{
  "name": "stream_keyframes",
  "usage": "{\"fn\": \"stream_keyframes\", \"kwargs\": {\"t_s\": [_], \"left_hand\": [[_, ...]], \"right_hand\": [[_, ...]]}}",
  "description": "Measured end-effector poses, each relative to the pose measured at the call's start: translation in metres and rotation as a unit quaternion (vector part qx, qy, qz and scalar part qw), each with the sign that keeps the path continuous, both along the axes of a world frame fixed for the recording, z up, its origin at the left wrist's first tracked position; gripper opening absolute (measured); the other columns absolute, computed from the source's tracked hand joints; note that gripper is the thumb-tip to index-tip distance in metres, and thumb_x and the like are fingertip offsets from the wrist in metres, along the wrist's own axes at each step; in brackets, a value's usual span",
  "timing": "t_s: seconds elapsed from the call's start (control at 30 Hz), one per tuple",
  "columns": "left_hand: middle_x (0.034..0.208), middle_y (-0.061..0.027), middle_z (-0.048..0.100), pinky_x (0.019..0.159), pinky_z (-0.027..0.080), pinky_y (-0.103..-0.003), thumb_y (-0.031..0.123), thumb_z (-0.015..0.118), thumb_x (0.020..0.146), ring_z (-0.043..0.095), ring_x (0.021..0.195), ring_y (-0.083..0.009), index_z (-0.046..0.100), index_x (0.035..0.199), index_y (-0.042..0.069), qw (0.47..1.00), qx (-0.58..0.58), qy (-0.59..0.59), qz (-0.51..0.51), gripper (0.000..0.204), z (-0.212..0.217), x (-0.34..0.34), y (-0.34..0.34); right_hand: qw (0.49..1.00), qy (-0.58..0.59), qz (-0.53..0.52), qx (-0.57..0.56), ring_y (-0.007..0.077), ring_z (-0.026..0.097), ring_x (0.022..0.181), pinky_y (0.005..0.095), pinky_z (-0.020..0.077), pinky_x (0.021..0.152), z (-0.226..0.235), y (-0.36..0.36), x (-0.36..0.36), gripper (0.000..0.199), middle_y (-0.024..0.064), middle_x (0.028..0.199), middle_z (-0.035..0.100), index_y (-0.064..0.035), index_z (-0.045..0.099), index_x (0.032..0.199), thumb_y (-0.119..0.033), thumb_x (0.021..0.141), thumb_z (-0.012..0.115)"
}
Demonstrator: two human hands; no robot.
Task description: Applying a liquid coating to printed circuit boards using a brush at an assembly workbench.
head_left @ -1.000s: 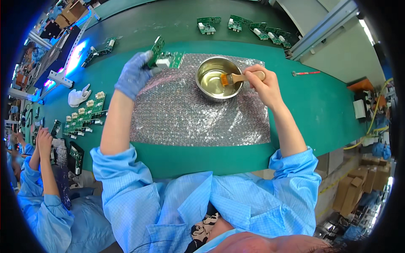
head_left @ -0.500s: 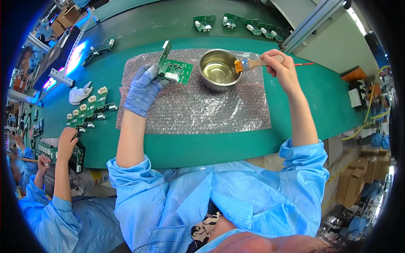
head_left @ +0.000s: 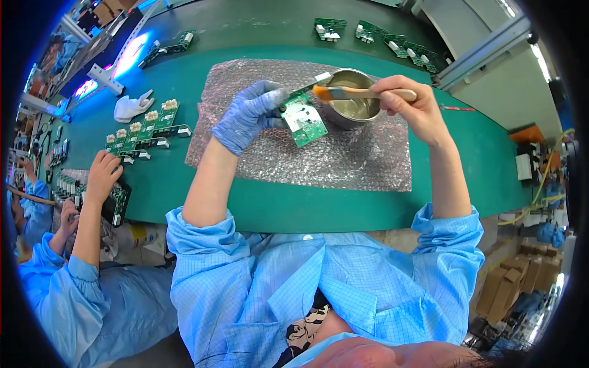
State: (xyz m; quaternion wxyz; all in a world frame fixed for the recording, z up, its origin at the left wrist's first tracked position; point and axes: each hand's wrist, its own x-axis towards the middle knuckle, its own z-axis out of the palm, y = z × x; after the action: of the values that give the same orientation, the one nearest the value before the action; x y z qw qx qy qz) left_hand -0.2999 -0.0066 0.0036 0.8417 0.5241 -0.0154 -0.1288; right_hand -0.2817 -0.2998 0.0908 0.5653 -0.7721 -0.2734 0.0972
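Note:
In my gloved left hand (head_left: 253,116) is a green circuit board (head_left: 305,122), gripped at its left side and tilted above the bubble wrap. A second, narrow board section with a white connector (head_left: 322,77) stands up at its far edge. My bare right hand (head_left: 410,105) pinches the wooden handle of a brush (head_left: 346,93). Its orange bristles sit close over the board's upper part; whether they touch it I cannot tell. Behind the brush stands a round metal bowl (head_left: 353,120) with clear, yellowish liquid, partly covered by the brush and my fingers.
Bubble wrap (head_left: 270,165) lies on the green mat (head_left: 343,211). Several boards (head_left: 402,49) line the far right, and others (head_left: 144,132) lie left beside a crumpled white glove (head_left: 132,107). A co-worker's hand (head_left: 103,175) works at the left. A red pen-like stick (head_left: 457,108) lies right.
The brush has moved left from inside the bowl to over the circuit board. My left hand has turned and tilted the board. The whole view has shifted slightly.

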Motion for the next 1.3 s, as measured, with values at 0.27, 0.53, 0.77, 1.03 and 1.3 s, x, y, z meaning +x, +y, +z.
{"fn": "stream_keyframes", "kwargs": {"t_s": [0.27, 0.53, 0.77, 1.03, 1.3], "left_hand": [[0.08, -0.0033, 0.059, 0.054, 0.052, -0.022, 0.027, 0.067, 0.077, 0.058, 0.067, -0.0109, 0.058, 0.094, 0.007, 0.999, 0.041, -0.003, -0.017, 0.028, 0.002, 0.0, 0.003], [0.084, -0.0082, 0.058, 0.059, 0.057, -0.028, 0.02, 0.067, 0.077, 0.062, 0.074, -0.0166, 0.056, 0.094, 0.003, 0.999, 0.028, -0.023, 0.017, 0.026, -0.003, 0.0, 0.001], [0.082, -0.0059, 0.057, 0.056, 0.056, -0.027, 0.019, 0.066, 0.077, 0.06, 0.073, -0.0143, 0.056, 0.092, 0.005, 0.999, 0.02, -0.004, 0.042, 0.023, -0.006, 0.004, 0.0], [0.08, -0.0031, 0.056, 0.056, 0.056, -0.027, 0.02, 0.068, 0.076, 0.058, 0.07, -0.0129, 0.057, 0.09, 0.007, 0.996, 0.056, 0.001, 0.072, 0.022, -0.004, 0.003, -0.001], [0.082, -0.0059, 0.057, 0.054, 0.054, -0.023, 0.018, 0.068, 0.076, 0.059, 0.072, -0.0123, 0.055, 0.087, 0.005, 0.994, 0.067, -0.018, 0.084, 0.021, -0.008, 0.004, 0.001]], "right_hand": [[0.99, -0.081, 0.11, -0.044, 0.0062, 0.049, 0.067, 0.0213, 0.0388, 0.057, -0.008, 0.042, 0.011, 0.02, -0.0002, 0.072, 0.055, -0.0029, 0.062, 0.096, -0.019, 0.085, 0.059], [0.997, -0.062, -0.027, -0.043, 0.0056, 0.047, 0.056, 0.0204, 0.0359, 0.048, -0.023, 0.042, -0.002, 0.019, -0.0004, 0.062, 0.052, -0.0024, 0.061, 0.087, -0.02, 0.084, 0.057], [0.999, -0.008, -0.054, -0.006, 0.0039, 0.045, 0.053, 0.0185, 0.0337, 0.046, -0.036, 0.021, -0.024, 0.016, -0.0001, 0.061, 0.051, -0.0015, 0.061, 0.086, -0.016, 0.084, 0.054], [0.992, -0.111, -0.045, 0.046, 0.0044, 0.047, 0.055, 0.0191, 0.0356, 0.048, -0.036, 0.053, -0.011, 0.016, 0.0003, 0.064, 0.054, -0.0015, 0.06, 0.089, -0.016, 0.086, 0.053], [0.978, -0.202, 0.008, -0.054, 0.0055, 0.049, 0.055, 0.0204, 0.0367, 0.048, -0.042, 0.058, -0.005, 0.015, 0.0012, 0.064, 0.054, -0.0015, 0.059, 0.088, -0.015, 0.084, 0.054]]}}
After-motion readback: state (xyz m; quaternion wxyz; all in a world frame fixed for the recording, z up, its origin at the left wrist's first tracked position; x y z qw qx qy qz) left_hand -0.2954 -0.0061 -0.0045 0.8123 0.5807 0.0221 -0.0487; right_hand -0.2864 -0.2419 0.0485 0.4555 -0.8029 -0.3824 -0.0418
